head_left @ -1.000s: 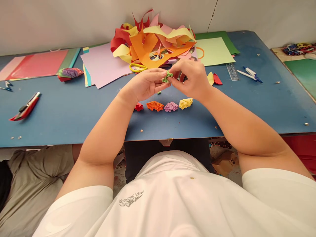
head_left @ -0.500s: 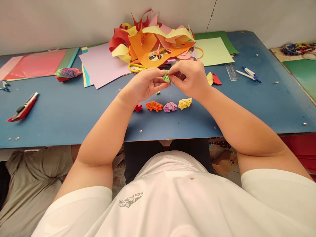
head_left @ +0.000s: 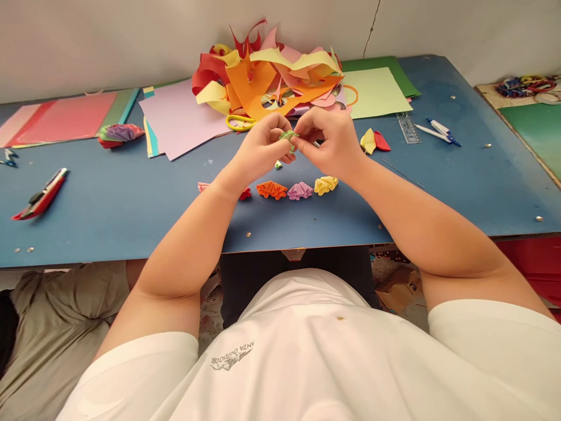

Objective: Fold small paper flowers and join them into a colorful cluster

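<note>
Between my two hands is a small piece of folded green paper (head_left: pixel 288 135). My left hand (head_left: pixel 265 142) pinches it from the left, and the fingertips of my right hand (head_left: pixel 326 137) close on its right side. My fingers hide part of its shape. Below my hands, a row of pleated paper pieces lies on the blue table: an orange one (head_left: pixel 272 189), a purple one (head_left: pixel 300 190) and a yellow one (head_left: pixel 326 185). A red piece (head_left: pixel 245 194) and a pink piece (head_left: pixel 203 186) are partly covered by my left forearm. A tiny green paper bit (head_left: pixel 278 165) sits just under my fingers.
Colourful paper scraps (head_left: pixel 252 82) are heaped at the back beside yellow-handled scissors (head_left: pixel 239 123). Purple sheets (head_left: pixel 184 117) lie left of them, pale green sheets (head_left: pixel 377 90) right. A red utility knife (head_left: pixel 41 196) rests at left; pens (head_left: pixel 438 133) and a ruler (head_left: pixel 408 127) at right.
My left fingers have curled in around the green paper, and it has turned and shifted slightly left. My right hand has moved a little left, uncovering more of the yellow and red pieces beside it.
</note>
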A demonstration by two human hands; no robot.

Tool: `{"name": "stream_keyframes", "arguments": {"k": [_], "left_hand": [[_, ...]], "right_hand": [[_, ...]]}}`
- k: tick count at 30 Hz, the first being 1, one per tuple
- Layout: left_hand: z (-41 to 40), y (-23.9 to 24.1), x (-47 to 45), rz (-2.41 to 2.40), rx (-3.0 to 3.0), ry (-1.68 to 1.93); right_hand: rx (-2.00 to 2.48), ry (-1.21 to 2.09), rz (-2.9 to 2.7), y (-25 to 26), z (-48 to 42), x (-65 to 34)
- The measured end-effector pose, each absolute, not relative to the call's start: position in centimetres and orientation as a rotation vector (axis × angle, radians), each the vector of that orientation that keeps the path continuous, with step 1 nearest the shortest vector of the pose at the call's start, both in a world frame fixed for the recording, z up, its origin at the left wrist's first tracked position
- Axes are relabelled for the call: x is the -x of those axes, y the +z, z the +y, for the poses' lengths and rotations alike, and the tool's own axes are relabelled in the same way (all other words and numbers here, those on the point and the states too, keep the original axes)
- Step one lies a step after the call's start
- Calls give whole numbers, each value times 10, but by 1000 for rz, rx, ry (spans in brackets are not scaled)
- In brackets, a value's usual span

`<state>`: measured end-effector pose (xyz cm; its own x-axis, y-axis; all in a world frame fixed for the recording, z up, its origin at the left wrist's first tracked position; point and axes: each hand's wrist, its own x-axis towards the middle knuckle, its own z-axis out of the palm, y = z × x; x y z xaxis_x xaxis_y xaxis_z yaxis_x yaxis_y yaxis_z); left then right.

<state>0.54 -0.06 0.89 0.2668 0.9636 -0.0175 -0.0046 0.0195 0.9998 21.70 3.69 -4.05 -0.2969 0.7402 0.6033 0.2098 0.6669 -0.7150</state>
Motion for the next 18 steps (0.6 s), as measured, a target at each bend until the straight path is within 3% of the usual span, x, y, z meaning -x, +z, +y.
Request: {"name": "stream_keyframes", "arguments": {"k": [18], "left_hand": [[-3, 4, -9, 999, -1206, 1086]], "right_hand": [[801, 759, -1739, -42, 33, -214]]}}
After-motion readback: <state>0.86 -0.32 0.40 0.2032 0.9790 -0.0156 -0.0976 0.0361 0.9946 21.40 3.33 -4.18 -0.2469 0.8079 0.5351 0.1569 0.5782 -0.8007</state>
